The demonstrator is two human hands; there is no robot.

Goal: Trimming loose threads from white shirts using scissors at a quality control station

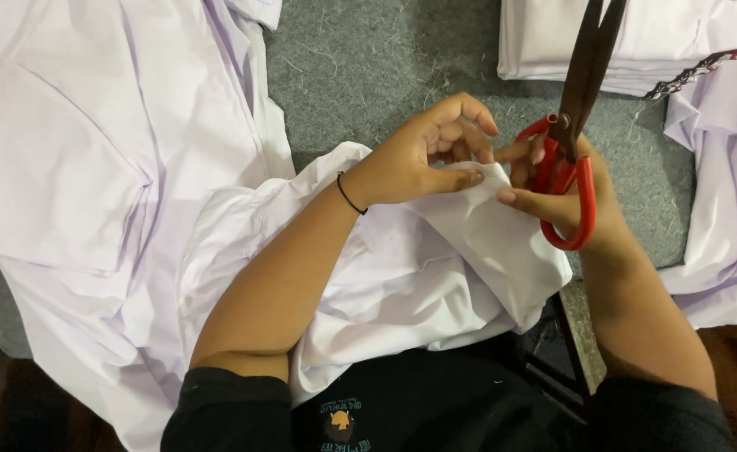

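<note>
While both hands pinch one white fold, I watch the scissors point away.

My left hand (pixel 423 159) grips the edge of the white garment (pixel 435 259) lying across the lap and counter edge; my right hand (pixel 557 197) pinches the same fold with the red-handled scissors (pixel 574 134) looped on its fingers, blades closed. Judging from here, the hanging blades could swing and snag cloth or nick a finger. Grey, lint-flecked felt covers the counter (pixel 360 75); a folded white stack (pixel 636 42) and loose pale shirts (pixel 92 151) surround it.

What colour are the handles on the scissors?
Red. The scissors in the right hand have red loop handles and dark blades, seen in the head view.
</note>
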